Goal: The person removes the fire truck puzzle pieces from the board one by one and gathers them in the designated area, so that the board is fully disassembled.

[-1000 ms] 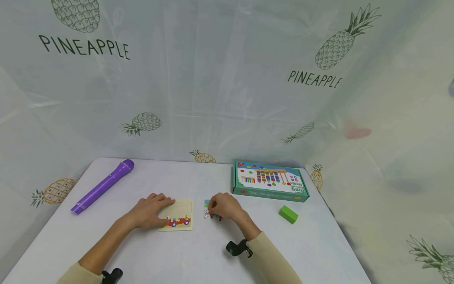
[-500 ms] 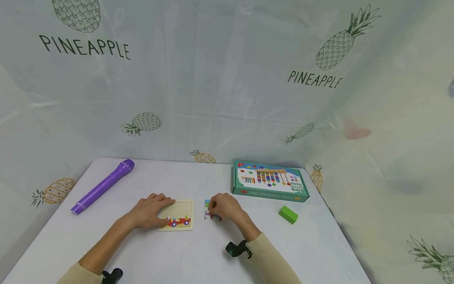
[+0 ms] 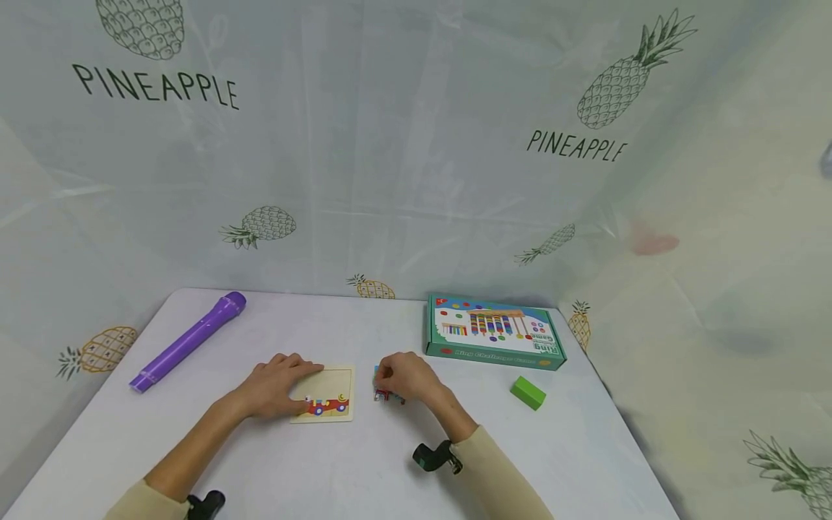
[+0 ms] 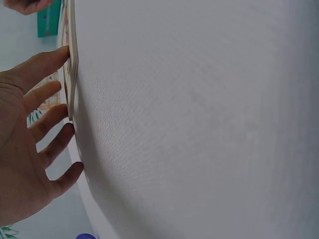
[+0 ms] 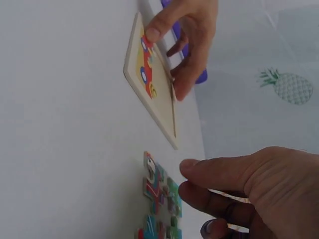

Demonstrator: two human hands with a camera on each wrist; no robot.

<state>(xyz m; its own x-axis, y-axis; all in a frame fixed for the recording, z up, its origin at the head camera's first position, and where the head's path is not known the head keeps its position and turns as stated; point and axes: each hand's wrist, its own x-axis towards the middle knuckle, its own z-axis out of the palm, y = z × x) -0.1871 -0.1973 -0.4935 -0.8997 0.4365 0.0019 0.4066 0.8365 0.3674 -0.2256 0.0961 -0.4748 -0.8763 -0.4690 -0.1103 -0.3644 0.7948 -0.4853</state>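
Note:
My left hand [image 3: 273, 386] rests on the left part of a shallow wooden puzzle board [image 3: 334, 378], fingers spread. Its thumb presses near the red vehicle picture [image 3: 328, 406] along the lower part of the board; the upper part is bare wood. To the right, my right hand [image 3: 409, 377] hovers low over several loose jigsaw pieces [image 5: 152, 181]. In the right wrist view its thumb and index fingertips come close together beside the pieces, with nothing visible between them. From the head view the hand covers most of the pieces.
A purple toy microphone [image 3: 188, 342] lies at the back left of the white table [image 3: 312, 477]. A green game box [image 3: 497, 332] stands at the back right, with a green block [image 3: 529, 392] in front of it. Pineapple-print curtains hang behind.
My right hand has shifted slightly left over the loose pieces, covering more of the blue and green one. The left hand and board stay almost still.

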